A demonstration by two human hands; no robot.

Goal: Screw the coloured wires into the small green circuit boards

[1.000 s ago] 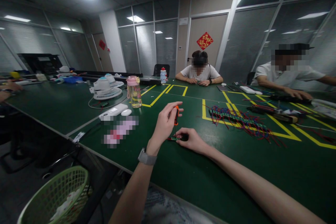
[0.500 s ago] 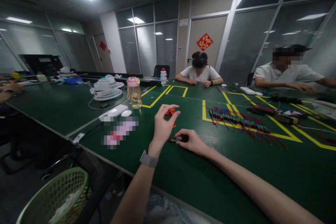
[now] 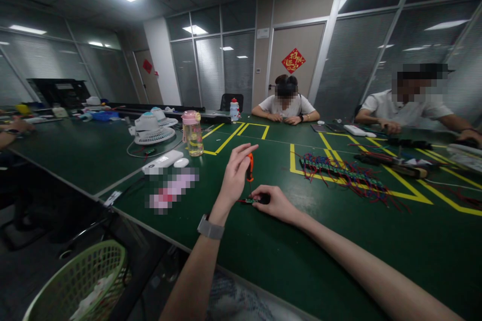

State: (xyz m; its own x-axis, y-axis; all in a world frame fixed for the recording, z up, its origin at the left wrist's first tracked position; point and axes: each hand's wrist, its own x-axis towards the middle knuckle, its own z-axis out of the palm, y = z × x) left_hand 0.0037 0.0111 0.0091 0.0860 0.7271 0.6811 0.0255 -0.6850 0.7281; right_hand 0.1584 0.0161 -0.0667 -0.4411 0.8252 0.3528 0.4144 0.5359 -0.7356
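My left hand (image 3: 234,173) is raised over the green table with its fingers stretched to the right, against the handle of an orange and black screwdriver (image 3: 250,166). The screwdriver is upright, its thin shaft pointing down at a small green circuit board (image 3: 249,201) with dark and red wires at its left end. Thumb and index finger of my right hand (image 3: 276,203) pinch the right end of this board on the tabletop. My left thumb is mostly hidden behind the hand.
To the right lies a long row of circuit boards (image 3: 339,170) with red and blue wires. A pink-lidded bottle (image 3: 193,135), white power strip (image 3: 163,160) and white fans (image 3: 152,130) are on the left. Two people sit across the table. A green basket (image 3: 81,271) is at lower left.
My left hand has turned and its fingers have straightened, so more of the orange handle shows. My right hand stays at the board. The person at the far right has moved their arms.
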